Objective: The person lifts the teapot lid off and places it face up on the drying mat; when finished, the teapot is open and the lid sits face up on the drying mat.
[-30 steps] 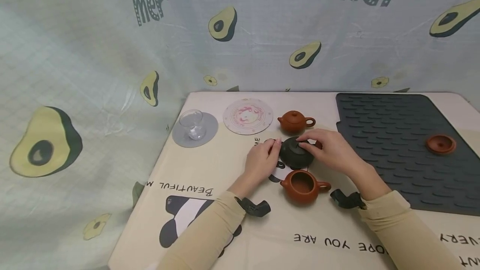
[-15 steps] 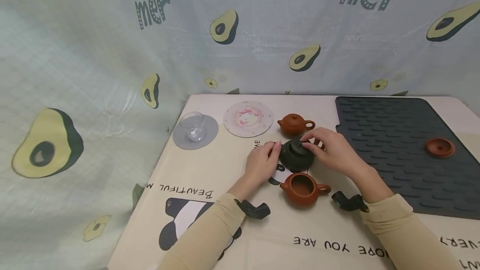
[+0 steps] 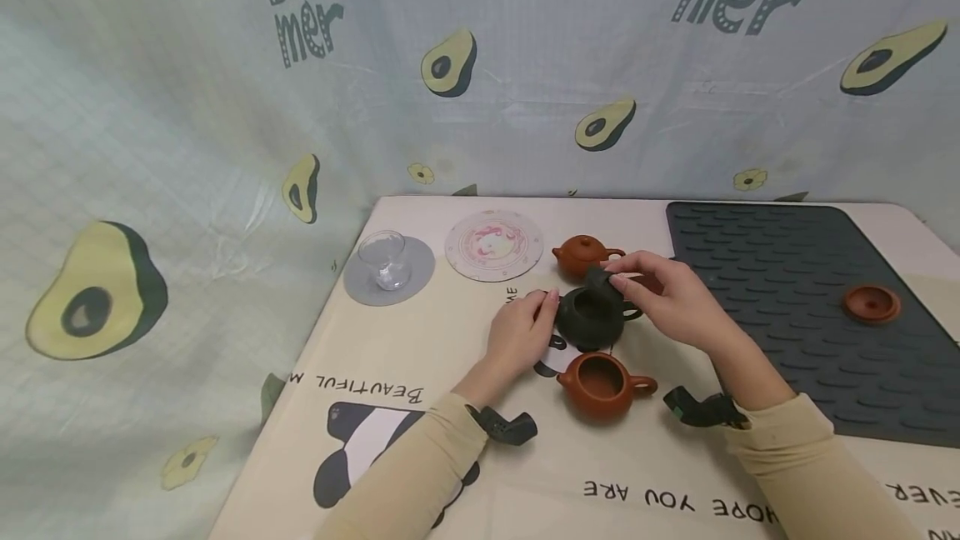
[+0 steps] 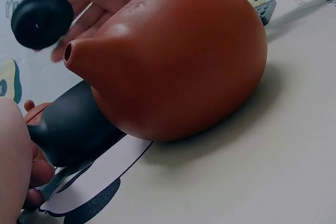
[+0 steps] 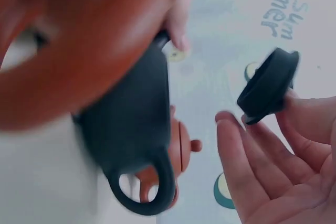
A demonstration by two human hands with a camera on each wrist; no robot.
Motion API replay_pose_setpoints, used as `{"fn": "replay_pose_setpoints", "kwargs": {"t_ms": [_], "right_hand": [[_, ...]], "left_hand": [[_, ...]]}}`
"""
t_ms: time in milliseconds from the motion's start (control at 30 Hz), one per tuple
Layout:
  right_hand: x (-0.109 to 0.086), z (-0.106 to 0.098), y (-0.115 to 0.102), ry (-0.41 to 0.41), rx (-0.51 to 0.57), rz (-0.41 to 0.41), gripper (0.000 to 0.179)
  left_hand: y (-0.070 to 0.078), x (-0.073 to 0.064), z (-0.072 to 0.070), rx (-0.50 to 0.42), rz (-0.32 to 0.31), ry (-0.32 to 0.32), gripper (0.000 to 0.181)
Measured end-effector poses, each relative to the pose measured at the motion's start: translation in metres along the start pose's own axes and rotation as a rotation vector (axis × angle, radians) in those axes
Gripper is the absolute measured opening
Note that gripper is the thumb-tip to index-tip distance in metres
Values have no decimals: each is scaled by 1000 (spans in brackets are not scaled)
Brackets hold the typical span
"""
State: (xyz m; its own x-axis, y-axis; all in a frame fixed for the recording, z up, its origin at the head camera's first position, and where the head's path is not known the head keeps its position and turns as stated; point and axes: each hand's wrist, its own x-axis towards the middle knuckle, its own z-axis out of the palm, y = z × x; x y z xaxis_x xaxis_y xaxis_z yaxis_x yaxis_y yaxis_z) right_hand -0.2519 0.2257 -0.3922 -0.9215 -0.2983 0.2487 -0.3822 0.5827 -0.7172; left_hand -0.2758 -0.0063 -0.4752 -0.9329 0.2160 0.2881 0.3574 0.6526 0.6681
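A black teapot (image 3: 588, 325) stands uncovered on the table in the head view, its handle toward the right. My left hand (image 3: 517, 336) holds it at the spout with thumb and fingers. Just above its mouth, my right hand (image 3: 686, 302) pinches the black lid (image 5: 269, 85), which is tilted and apart from the pot. Nearer to me sits a lidless reddish-brown teapot (image 3: 598, 405); it fills much of the left wrist view. Behind the black one is a smaller-looking reddish-brown teapot (image 3: 577, 253) with its lid on.
A reddish-brown lid (image 3: 872, 304) lies on the dark ridged mat (image 3: 750, 244) at the right. At the far left a clear glass cup (image 3: 390, 263) stands on a round grey coaster (image 3: 354, 288). A pink-printed round coaster (image 3: 495, 244) lies beside it.
My right hand has lifted the black lid off the black teapot and tilted it, uncovering the mouth. My left hand keeps its hold at the spout. The head view has shifted slightly.
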Motion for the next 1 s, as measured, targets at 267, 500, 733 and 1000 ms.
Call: {"fn": "replay_pose_setpoints", "kwargs": {"t_ms": [267, 500, 733, 1000], "right_hand": [[-1, -5, -6, -44, 313, 115, 34], [-1, -8, -1, -102, 691, 20, 28], [-1, -13, -2, -229, 1101, -24, 29], [-1, -16, -5, -269, 1375, 56, 41]], "left_hand": [[0, -2, 0, -3, -14, -9, 42], [0, -2, -1, 6, 0, 0, 42], [2, -1, -2, 0, -4, -5, 43], [2, 0, -1, 1, -7, -8, 43]]}}
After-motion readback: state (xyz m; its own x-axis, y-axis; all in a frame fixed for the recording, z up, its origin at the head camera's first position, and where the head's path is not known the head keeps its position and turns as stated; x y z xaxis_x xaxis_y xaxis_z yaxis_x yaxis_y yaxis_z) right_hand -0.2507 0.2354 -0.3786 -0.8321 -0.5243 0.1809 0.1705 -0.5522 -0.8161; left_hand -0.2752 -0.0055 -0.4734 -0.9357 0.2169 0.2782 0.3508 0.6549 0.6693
